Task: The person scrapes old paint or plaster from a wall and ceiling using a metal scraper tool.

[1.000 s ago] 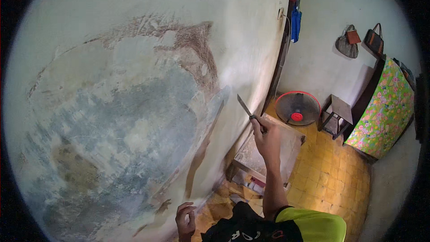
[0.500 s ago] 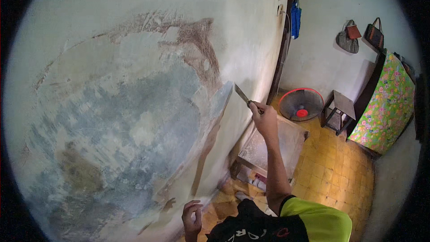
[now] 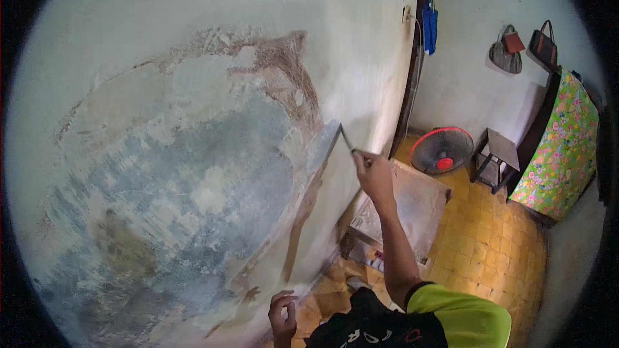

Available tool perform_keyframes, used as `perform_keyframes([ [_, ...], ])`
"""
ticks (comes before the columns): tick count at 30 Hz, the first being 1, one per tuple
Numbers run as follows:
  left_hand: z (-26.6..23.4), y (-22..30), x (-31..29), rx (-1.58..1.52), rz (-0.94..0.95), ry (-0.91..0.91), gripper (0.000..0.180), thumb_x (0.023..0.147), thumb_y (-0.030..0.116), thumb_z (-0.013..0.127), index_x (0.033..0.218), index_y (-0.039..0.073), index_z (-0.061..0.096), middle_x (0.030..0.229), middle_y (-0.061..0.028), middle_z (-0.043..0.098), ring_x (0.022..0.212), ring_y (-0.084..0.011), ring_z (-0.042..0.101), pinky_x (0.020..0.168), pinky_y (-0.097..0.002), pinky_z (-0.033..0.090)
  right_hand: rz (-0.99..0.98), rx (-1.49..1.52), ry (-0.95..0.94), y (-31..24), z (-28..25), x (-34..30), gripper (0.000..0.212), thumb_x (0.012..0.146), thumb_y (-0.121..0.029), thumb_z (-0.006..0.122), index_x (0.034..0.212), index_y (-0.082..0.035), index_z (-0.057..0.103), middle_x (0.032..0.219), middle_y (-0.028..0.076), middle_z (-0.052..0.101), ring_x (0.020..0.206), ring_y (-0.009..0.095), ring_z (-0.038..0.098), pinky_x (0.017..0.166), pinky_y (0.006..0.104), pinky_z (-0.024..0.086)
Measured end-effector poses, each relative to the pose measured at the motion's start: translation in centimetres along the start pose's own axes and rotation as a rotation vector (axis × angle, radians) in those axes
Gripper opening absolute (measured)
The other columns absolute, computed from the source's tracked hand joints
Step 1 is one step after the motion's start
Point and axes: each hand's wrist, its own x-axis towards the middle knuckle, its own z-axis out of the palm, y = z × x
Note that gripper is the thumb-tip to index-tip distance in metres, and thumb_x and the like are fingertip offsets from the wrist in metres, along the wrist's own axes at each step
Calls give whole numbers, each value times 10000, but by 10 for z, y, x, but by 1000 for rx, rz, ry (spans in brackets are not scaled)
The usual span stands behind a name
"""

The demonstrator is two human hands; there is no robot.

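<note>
My right hand [image 3: 374, 177] is closed round the handle of a putty knife [image 3: 346, 136]. The blade looks thin from this angle, and its tip is at the wall [image 3: 361, 38], by the right edge of a grey-blue patch [image 3: 245, 161]. Rough brown exposed areas [image 3: 300, 84] border the patch at its top and right. Low in the picture, near the wall, my left hand [image 3: 282, 312] has loosely bent fingers, a gap to the thumb and nothing visible in it.
A worn low table [image 3: 406, 209] stands beside the wall under my right arm. Farther off are a fan [image 3: 442, 150] with a red rim, a small dark stool [image 3: 495, 154] and a flowered green cloth [image 3: 561, 154]. Bags [image 3: 506, 51] hang on the far wall; yellow tiles [image 3: 477, 238] cover the floor.
The putty knife's blade has turned from showing its flat side to nearly edge-on, its tip still by the patch edge. My right wrist has rotated; the whole view has shifted slightly.
</note>
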Motion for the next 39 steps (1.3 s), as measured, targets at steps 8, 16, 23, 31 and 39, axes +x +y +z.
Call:
perform_keyframes([
  [8, -3, -14, -8, -25, -47, 11, 163, 903, -5, 536, 987, 30, 671, 1129, -152, 620, 1004, -249, 613, 757, -315, 523, 50, 182, -2, 5, 0, -12, 279, 911, -263, 648, 1027, -22, 729, 784, 237, 680, 687, 344, 690, 646, 373, 528],
  [16, -1, -16, -2, 90, 28, 10, 156, 905, 10, 551, 983, 33, 685, 1131, -160, 612, 902, -199, 628, 682, -303, 547, 149, -2, -146, 77, -1, -42, 367, 903, -309, 654, 910, 56, 693, 808, 270, 674, 746, 379, 691, 685, 424, 526],
  [23, 6, -7, -4, 38, -197, 41, 157, 865, -15, 562, 944, 29, 691, 1107, -163, 643, 1023, -272, 628, 849, -343, 510, 117, -38, -433, 163, 1, -166, 297, 767, -207, 787, 932, 8, 664, 773, 172, 647, 701, 276, 637, 643, 349, 503],
  [31, 23, -6, 18, 92, -190, 78, 195, 807, -66, 581, 935, 37, 687, 1072, -149, 659, 1019, -269, 631, 832, -349, 520, -183, 193, -413, 130, 1, -104, 278, 728, -92, 827, 924, -13, 646, 771, 132, 637, 736, 211, 665, 668, 333, 516],
  [39, 67, 5, 48, 249, -64, 88, 148, 879, 15, 561, 959, 50, 681, 1066, -135, 636, 953, -254, 632, 738, -324, 527, -931, 739, -584, 57, 13, 12, 181, 693, -209, 768, 649, -131, 611, 594, -34, 560, 619, 162, 627, 534, 322, 472],
])
